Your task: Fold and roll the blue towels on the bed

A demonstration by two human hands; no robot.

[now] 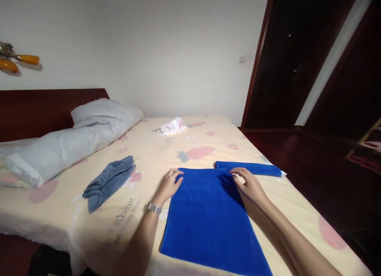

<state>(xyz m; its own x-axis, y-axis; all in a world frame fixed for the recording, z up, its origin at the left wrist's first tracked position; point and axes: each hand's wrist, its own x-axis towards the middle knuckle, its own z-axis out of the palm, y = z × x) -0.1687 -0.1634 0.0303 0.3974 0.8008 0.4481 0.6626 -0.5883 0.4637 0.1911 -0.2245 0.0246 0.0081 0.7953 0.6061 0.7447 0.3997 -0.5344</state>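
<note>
A bright blue cloth [208, 220] lies flat on the bed, its near edge close to the bed's front. At its far left corner is my left hand [172, 184], fingers curved and touching the cloth's edge, thumb apart. My right hand [248, 183] is at the far right corner with its fingertips on the cloth and its thumb spread. Whether either hand pinches the fabric is hard to tell. Just beyond the right hand lies a narrow folded blue cloth [250, 167]. A crumpled grey-blue cloth [110, 181] rests to the left of my left hand.
The patterned bed sheet [202, 139] carries a white crumpled item [172, 126] near the wall. A grey quilt [80, 139] is bunched by the dark headboard [50, 107]. Dark floor [285, 149] and a door [279, 69] are on the right.
</note>
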